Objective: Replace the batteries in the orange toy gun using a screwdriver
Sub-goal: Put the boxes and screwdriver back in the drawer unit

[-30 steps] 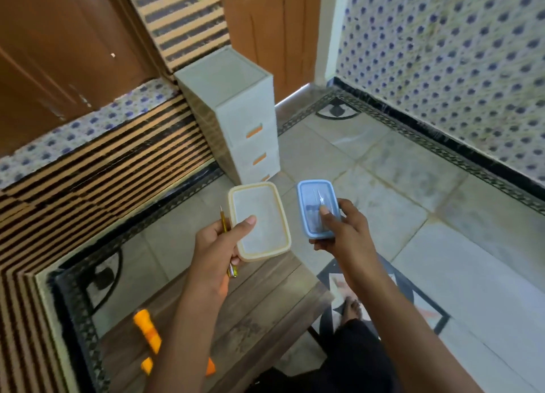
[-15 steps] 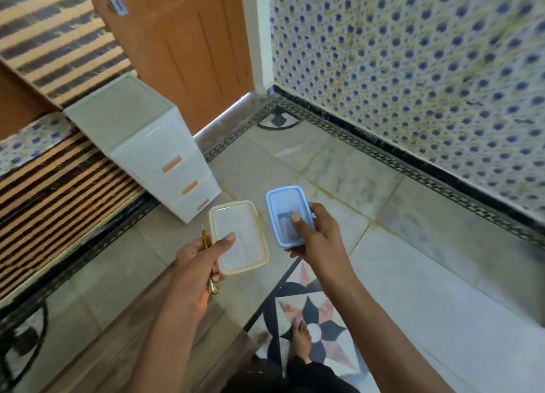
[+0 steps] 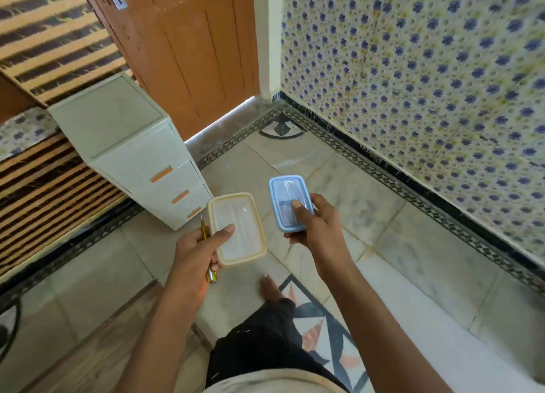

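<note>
My left hand grips a cream-lidded plastic box, thumb on its lid, and also holds a yellow-handled screwdriver against its left side. To the right, my right hand holds a smaller blue-lidded box, thumb on top; what is inside it is blurred. Both boxes are carried in front of me above the floor. The orange toy gun is out of view.
A white drawer unit with orange handles stands on the tiled floor ahead left. An orange door is behind it, a patterned tile wall to the right. A wooden table edge shows lower left. My bare foot is below the boxes.
The view has swung right and away from the wooden table; the orange toy gun on it has left the frame. Both hands still hold the same boxes and screwdriver.
</note>
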Demonstrator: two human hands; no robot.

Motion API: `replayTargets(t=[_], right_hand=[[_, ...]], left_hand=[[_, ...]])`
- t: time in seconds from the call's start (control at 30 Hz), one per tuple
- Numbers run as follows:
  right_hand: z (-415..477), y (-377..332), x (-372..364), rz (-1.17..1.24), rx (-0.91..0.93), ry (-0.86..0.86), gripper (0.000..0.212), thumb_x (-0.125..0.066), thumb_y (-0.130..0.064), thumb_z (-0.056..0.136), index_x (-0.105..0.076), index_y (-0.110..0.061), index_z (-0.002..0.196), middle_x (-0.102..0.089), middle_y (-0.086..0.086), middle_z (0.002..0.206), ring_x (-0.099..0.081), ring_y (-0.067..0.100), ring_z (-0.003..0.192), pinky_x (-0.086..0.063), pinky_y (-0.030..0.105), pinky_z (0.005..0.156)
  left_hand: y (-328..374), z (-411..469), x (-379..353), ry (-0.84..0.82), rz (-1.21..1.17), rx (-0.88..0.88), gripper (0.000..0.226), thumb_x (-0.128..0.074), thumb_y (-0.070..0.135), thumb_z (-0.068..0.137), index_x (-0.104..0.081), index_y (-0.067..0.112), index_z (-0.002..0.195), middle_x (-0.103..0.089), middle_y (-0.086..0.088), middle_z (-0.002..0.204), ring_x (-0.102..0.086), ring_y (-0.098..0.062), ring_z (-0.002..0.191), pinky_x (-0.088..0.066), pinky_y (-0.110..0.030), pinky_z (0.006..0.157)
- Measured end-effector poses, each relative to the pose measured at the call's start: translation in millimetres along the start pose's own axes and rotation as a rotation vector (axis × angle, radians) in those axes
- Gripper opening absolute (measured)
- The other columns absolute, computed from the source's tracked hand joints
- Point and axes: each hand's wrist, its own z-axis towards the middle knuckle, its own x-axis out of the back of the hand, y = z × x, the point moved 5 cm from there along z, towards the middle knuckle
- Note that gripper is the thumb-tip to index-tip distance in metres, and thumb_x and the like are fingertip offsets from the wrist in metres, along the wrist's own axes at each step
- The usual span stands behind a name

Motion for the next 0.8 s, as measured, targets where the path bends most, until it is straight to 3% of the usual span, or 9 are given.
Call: replayTargets(t=[0.1, 0.33, 0.63, 0.8], right_hand=[[36.4, -12.0, -19.8, -0.039, 0.035, -0.065, 0.02, -0.059, -0.023, 0.107, -0.064, -0.01, 0.122, -0.071, 0.023, 0.103, -0.067, 0.022, 0.071, -0.056, 0.03, 0.058], [131.5, -42.7, -90.0, -0.125, 0.05, -0.218, 0.021, -0.06, -0.025, 0.106, -0.065, -0.012, 0.122, -0.074, 0.013, 0.099, -0.071, 0.015, 0.07, -0.058, 0.03, 0.06], [260.3, -75.2, -218.8, -0.123, 0.071, -0.418, 0.012, -0.062, -0.027, 0.104, -0.065, -0.024, 0.116, -0.072, 0.009, 0.109, -0.074, 0.026, 0.094, -0.063, 0.031, 0.066], [343.7, -92.2, -294.7, -0.134, 0.041, -0.541, 0.031, -0.061, -0.023, 0.105, -0.058, -0.023, 0.136, -0.072, 0.004, 0.12, -0.076, 0.023, 0.101, -0.065, 0.032, 0.07]], left_hand=[[10.6, 29.5, 0.3, 0.033, -0.019, 0.006, 0.022, -0.08, 0.021, 0.088, -0.073, 0.002, 0.096, -0.055, 0.004, 0.053, -0.038, -0.008, 0.045, -0.031, -0.021, 0.04], [66.0, 100.8, 20.8, 0.166, -0.105, -0.032, 0.022, -0.082, 0.017, 0.086, -0.072, 0.0, 0.097, -0.064, -0.004, 0.066, -0.045, -0.008, 0.043, -0.033, -0.02, 0.038], [138.4, 206.6, 79.4, 0.441, -0.167, -0.1, 0.036, -0.086, 0.021, 0.082, -0.071, -0.004, 0.104, -0.064, -0.016, 0.078, -0.045, -0.015, 0.05, -0.033, -0.023, 0.04], [182.4, 272.7, 114.2, 0.617, -0.17, -0.1, 0.036, -0.09, 0.023, 0.079, -0.071, 0.005, 0.104, -0.073, -0.02, 0.089, -0.053, -0.013, 0.05, -0.038, -0.023, 0.041]])
